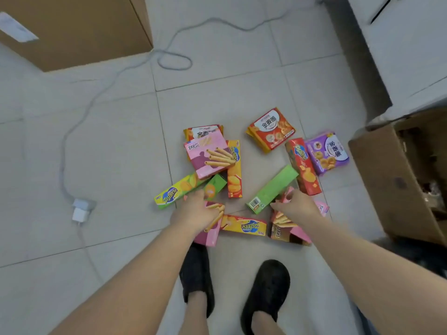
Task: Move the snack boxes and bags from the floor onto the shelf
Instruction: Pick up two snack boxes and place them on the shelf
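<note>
Several snack boxes and bags lie scattered on the tiled floor in the head view. My left hand point(193, 215) grips a pink wafer-roll box point(210, 234) near my feet. My right hand point(296, 205) grips another pink wafer-roll box point(285, 228) beside a green box point(273, 189). Between the hands lies a yellow box point(244, 228). Further off are a third pink box point(209, 157), an orange-yellow box point(234, 175), a yellow-green box point(179, 191), a red box point(303, 166), a red bag point(272, 129) and a purple bag point(327, 152).
An open cardboard box point(396, 180) stands at the right, a large closed carton point(72, 30) at the top left. A white cable point(116, 78) runs across the floor to a plug adapter point(81, 210). A white cabinet point(399, 44) fills the top right. My dark slippers point(266, 293) are below.
</note>
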Tool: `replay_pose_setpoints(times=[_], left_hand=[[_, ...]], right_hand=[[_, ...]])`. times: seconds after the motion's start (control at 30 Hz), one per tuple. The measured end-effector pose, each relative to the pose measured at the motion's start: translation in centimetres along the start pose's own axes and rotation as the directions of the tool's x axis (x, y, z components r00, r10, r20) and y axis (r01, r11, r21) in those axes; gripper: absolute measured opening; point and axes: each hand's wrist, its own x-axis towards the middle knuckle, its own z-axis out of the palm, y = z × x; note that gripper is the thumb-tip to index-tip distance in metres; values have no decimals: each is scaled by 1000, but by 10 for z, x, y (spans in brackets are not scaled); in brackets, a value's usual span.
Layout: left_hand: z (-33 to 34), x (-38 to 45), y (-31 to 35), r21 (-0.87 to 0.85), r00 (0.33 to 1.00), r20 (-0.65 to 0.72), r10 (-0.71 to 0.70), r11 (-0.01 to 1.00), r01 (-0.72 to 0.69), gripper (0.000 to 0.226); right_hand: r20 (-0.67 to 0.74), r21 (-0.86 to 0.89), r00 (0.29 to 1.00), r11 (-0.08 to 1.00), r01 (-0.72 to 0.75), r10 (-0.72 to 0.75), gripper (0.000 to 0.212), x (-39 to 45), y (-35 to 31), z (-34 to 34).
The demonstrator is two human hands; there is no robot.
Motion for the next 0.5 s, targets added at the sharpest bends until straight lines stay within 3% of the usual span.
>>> replay_pose_setpoints(times=[0.2, 0.37, 0.5], left_hand=[[49, 146, -38, -112, 994, -98, -49, 993, 38, 55], [55, 231, -62, -343, 982, -157, -106, 938, 46, 82], [77, 262, -64, -549, 979, -166, -116, 836, 6, 64]], right_hand=[[-63, 251, 983, 956, -153, 174, 73, 123, 18, 113], [-95, 228, 944, 930, -288, 316, 108, 196, 6, 186], [-274, 193, 868, 908, -372, 414, 97, 215, -4, 207]])
